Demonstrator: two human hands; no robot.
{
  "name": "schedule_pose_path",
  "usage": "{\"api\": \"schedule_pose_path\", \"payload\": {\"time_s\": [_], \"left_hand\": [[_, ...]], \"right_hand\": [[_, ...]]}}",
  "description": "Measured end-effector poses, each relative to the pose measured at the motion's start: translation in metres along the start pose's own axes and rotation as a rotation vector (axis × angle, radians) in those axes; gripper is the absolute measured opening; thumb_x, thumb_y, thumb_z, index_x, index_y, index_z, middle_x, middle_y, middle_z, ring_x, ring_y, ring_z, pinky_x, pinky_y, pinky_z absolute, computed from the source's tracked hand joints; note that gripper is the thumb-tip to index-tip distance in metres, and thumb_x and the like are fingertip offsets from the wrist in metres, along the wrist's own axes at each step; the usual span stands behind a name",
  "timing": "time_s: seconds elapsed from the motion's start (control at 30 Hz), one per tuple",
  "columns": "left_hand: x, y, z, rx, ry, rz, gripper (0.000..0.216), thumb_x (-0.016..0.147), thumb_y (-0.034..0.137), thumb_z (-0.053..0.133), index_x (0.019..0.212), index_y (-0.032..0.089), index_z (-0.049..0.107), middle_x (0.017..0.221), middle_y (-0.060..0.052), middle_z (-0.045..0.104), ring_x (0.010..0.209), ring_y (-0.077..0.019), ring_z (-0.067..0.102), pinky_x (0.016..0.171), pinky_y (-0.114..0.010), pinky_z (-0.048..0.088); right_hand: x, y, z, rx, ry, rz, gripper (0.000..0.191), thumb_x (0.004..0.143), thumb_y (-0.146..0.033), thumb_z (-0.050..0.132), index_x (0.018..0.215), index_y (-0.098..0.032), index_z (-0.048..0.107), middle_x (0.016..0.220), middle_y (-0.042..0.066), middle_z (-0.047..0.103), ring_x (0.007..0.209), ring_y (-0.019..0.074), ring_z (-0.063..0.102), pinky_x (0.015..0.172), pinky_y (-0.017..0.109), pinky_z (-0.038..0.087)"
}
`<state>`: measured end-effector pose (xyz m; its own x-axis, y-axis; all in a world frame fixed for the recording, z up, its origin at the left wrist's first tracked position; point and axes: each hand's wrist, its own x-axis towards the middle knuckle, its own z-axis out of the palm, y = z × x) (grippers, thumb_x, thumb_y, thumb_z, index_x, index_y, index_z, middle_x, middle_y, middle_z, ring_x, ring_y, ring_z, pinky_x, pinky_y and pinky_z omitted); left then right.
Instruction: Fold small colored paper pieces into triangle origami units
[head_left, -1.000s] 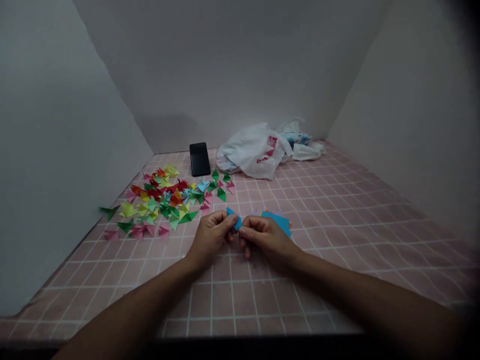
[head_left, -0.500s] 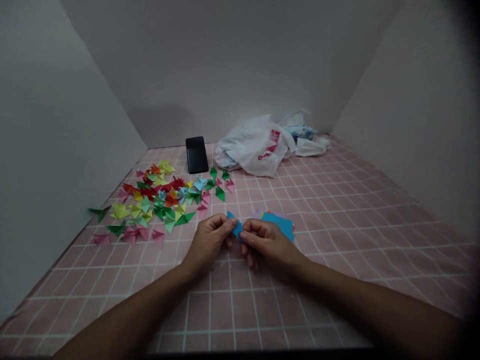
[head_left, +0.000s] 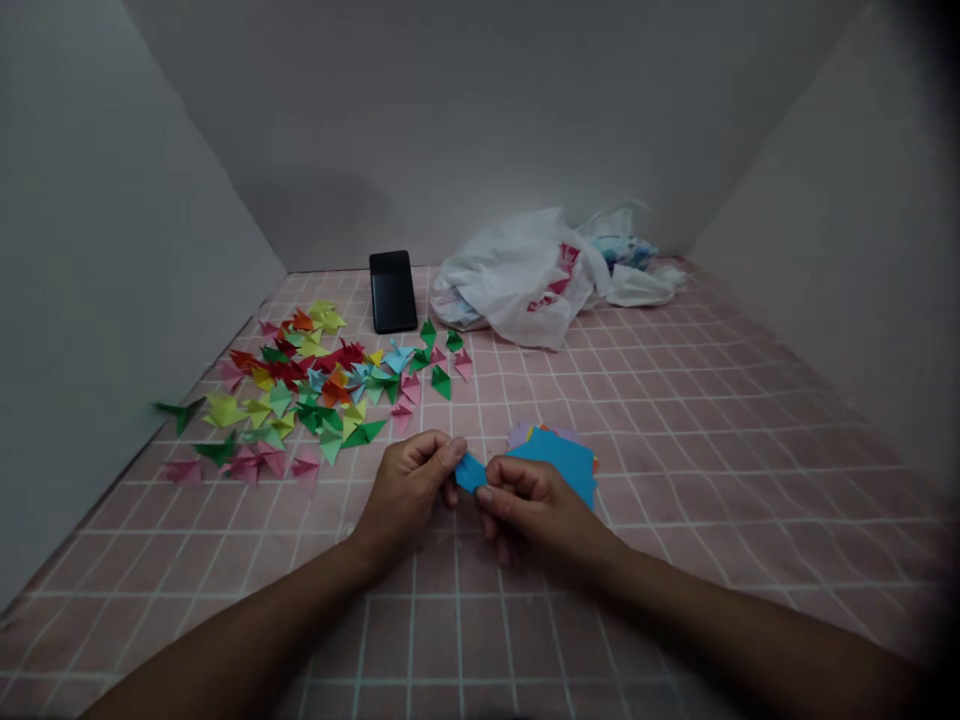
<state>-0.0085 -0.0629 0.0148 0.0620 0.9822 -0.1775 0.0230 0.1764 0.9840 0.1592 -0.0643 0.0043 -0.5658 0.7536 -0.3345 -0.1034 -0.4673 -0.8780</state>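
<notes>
A small folded piece of blue paper [head_left: 471,472] is pinched between my left hand [head_left: 409,490] and my right hand [head_left: 536,510], its fingertips partly hidden by my fingers. Just beyond my right hand lies a loose stack of coloured paper squares [head_left: 559,457], with a blue sheet on top and its near corner behind my knuckles. To the left of my hands spreads a heap of small folded paper triangles [head_left: 315,385] in green, red, yellow, pink and blue.
A black smartphone [head_left: 393,291] lies at the back of the pink grid mat [head_left: 675,500]. Beside it is a crumpled white plastic bag [head_left: 517,285] with red print, and more white plastic lies beyond. Pale walls [head_left: 112,250] rise at the left, back and right.
My view has shifted, so the heap, phone and bag sit higher in the picture. My hands still pinch the blue piece, which now lies flatter, and more of the paper stack shows.
</notes>
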Motion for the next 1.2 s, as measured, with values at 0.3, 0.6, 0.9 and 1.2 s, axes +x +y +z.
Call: {"api": "schedule_pose_path", "payload": {"time_s": [0.3, 0.6, 0.9, 1.2], "left_hand": [[0.004, -0.001, 0.000, -0.127, -0.044, -0.061, 0.040, 0.089, 0.053, 0.056, 0.074, 0.016, 0.063, 0.057, 0.000, 0.059, 0.053, -0.0116, 0.054, 0.054, -0.023, 0.041], [-0.004, 0.003, 0.003, -0.053, -0.008, -0.038, 0.035, 0.082, 0.044, 0.066, 0.060, 0.017, 0.058, 0.050, 0.002, 0.056, 0.048, -0.0096, 0.048, 0.051, -0.023, 0.038], [0.002, 0.000, 0.002, -0.077, -0.051, -0.025, 0.034, 0.075, 0.042, 0.075, 0.062, 0.016, 0.058, 0.053, 0.002, 0.058, 0.050, -0.0092, 0.051, 0.052, -0.022, 0.040], [0.003, -0.001, 0.005, -0.211, -0.090, -0.133, 0.035, 0.076, 0.046, 0.072, 0.063, 0.016, 0.059, 0.052, 0.003, 0.055, 0.044, -0.0072, 0.045, 0.046, -0.021, 0.036]], "right_hand": [[0.001, 0.011, -0.002, -0.012, 0.090, -0.028, 0.037, 0.082, -0.049, 0.069, 0.071, -0.020, 0.048, 0.058, -0.004, 0.060, 0.039, 0.0078, 0.054, 0.040, 0.019, 0.040], [-0.001, 0.006, 0.000, -0.054, 0.030, -0.044, 0.030, 0.085, -0.044, 0.067, 0.074, -0.019, 0.054, 0.061, -0.002, 0.060, 0.043, 0.0077, 0.055, 0.041, 0.020, 0.041], [0.002, 0.004, 0.000, -0.027, 0.099, -0.115, 0.032, 0.083, -0.045, 0.068, 0.074, -0.019, 0.052, 0.060, -0.003, 0.060, 0.042, 0.0076, 0.054, 0.039, 0.019, 0.039], [0.005, -0.003, -0.007, -0.057, 0.152, -0.294, 0.020, 0.085, -0.036, 0.064, 0.094, -0.020, 0.054, 0.068, -0.004, 0.061, 0.051, 0.0098, 0.058, 0.048, 0.023, 0.047]]}}
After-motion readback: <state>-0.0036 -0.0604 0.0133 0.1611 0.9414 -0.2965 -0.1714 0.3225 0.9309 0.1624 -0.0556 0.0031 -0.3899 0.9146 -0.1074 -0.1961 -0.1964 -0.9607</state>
